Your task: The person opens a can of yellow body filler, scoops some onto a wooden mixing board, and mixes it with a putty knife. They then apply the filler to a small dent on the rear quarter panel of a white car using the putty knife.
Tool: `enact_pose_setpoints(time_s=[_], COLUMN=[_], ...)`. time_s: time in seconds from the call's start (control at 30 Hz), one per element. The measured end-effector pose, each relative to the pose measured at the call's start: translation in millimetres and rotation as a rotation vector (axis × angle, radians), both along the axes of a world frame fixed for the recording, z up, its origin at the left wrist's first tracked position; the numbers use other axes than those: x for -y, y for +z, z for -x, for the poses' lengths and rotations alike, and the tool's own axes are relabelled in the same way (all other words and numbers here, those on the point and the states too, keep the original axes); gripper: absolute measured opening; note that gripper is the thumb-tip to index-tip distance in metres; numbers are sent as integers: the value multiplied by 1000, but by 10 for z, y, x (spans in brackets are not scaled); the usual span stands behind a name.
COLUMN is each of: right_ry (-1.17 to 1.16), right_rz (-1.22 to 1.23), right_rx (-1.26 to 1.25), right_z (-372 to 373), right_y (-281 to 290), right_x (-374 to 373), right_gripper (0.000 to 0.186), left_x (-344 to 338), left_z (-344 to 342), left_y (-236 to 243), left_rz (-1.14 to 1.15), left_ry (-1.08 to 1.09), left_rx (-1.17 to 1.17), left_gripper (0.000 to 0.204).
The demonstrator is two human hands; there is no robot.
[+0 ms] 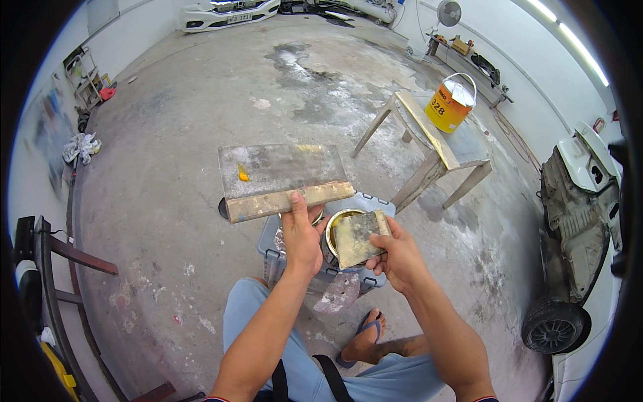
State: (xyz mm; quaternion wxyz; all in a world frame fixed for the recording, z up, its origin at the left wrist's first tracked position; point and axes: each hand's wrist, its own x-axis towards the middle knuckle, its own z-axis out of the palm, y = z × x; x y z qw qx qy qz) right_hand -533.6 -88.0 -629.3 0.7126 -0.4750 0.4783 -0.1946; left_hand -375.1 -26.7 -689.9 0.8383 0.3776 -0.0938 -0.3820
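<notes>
My left hand [301, 238] grips a wide putty board [288, 164], a flat grey sheet with a worn wooden strip along its near edge; my thumb lies on the wood. A small orange-yellow dab of paste [242, 177] sits on the sheet's left part. In my right hand [402, 258], a smaller putty spreader [355, 236], stained grey and yellowish, is pinched by its right edge. Just behind the spreader is an open round can [331, 236], partly covered by it. The can rests on a grey-blue plastic box [273, 260] in front of my knees.
A yellow-orange pail [450, 106] with a wire handle stands on a worn bench [429, 134] at the far right. Car parts with a wheel [554, 326] lean along the right side. At the left stands a dark metal frame [60, 288]. The stained concrete floor [167, 167] spreads around.
</notes>
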Motion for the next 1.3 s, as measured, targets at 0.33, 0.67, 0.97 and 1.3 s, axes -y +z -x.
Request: enact_pose_setpoints(time_s=[0.33, 0.67, 0.97, 1.3], right_ry=[44, 114, 130, 227], right_rz=[-8, 19, 137, 216], right_rx=[-32, -34, -61, -267], right_z=[107, 256, 331, 119], right_y=[-17, -4, 236, 173], right_x=[74, 231, 307, 225], right_gripper=[56, 59, 48, 49], left_x=[-5, 35, -33, -642], left_z=[19, 86, -44, -703], left_y=[-32, -30, 16, 183], left_rz=[39, 59, -11, -157], left_ry=[14, 98, 93, 272], left_rx=[-9, -59, -29, 357], left_gripper=[71, 75, 75, 62])
